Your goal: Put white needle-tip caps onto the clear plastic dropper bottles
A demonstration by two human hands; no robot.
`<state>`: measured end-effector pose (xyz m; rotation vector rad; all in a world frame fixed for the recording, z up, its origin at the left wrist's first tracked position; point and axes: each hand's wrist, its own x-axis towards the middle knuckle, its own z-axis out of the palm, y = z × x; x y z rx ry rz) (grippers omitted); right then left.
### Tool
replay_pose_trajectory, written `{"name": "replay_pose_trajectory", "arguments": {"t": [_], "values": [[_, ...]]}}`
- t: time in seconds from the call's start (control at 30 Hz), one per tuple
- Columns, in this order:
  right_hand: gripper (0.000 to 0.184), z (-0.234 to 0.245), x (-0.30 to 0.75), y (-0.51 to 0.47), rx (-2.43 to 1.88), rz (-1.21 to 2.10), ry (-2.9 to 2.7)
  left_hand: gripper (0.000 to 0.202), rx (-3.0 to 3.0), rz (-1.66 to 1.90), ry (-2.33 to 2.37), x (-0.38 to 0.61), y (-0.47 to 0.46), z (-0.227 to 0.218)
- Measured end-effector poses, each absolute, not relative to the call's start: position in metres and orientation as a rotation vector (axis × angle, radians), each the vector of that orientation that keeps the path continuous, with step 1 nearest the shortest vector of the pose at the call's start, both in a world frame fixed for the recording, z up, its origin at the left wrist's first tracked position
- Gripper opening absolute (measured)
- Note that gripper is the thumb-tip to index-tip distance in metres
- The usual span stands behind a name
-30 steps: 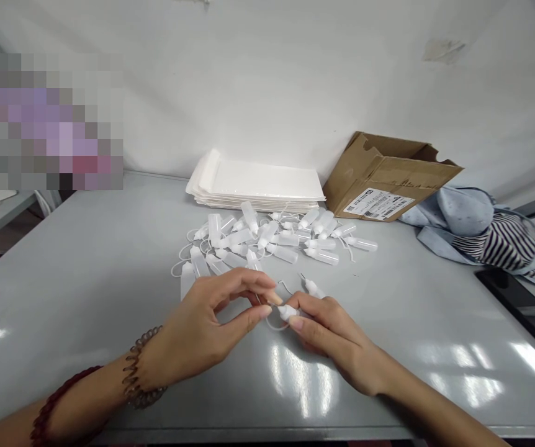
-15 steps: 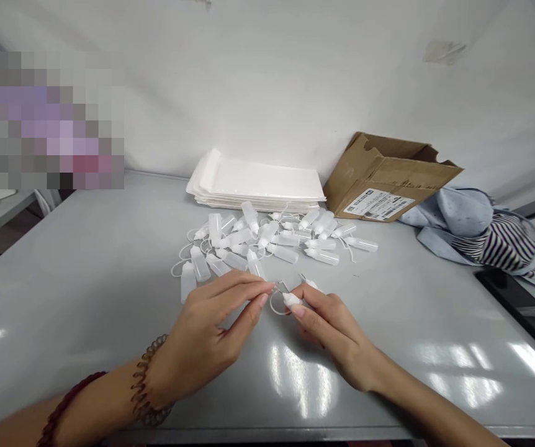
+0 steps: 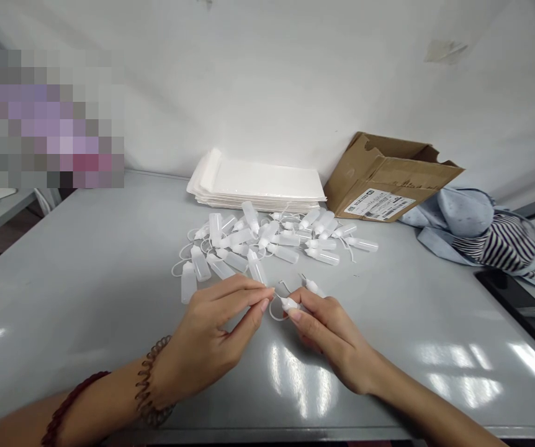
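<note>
Near the front edge of the grey surface (image 3: 85, 279), the left wrist wears a coiled bracelet (image 3: 149, 379), with a dark beaded bracelet (image 3: 74, 397) further up the arm. The left hand (image 3: 206, 329) hovers just above the surface, its thumb and fingertips pressed together around something too fine to make out, right beside a thin white loop (image 3: 273, 309). The right hand (image 3: 332, 335) has its fingers (image 3: 298, 315) closed on a small white nozzle (image 3: 290, 303), with the loop hanging from it. Just beyond, a needle-tipped bottle (image 3: 311, 286) lies touching those fingers.

Behind the hands, mid-surface, sits a loose pile of translucent plastic bottles (image 3: 258, 242), slim and soft-looking, with narrow tips and thin tethers. Against the far edge lies a stack of white padded sleeves (image 3: 253, 183). To their right, a torn cardboard box (image 3: 388, 177) lies on its side, its barcode label (image 3: 379, 205) too small to read. At the right edge is a heap of pale blue and striped cloth (image 3: 486, 239).
</note>
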<state>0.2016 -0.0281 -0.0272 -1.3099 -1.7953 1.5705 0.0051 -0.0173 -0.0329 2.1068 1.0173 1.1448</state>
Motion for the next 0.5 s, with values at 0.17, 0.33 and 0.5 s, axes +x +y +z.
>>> {"name": "replay_pose_trajectory", "arguments": {"t": [0.17,0.33,0.5], "values": [[0.029,-0.0265,0.2004,-0.0284,-1.321,1.554,-1.793,0.025,2.079,1.166,0.997,0.0064,-0.0184,-0.0352],[0.029,-0.0263,0.2,-0.0293,-1.324,1.54,-1.809,0.025,2.048,1.153,0.993,0.0058,-0.0199,-0.0353],[0.027,-0.0249,0.2017,-0.0291,-1.322,1.535,-1.819,0.019,1.93,1.019,1.059,0.0055,-0.0164,-0.0296]]}}
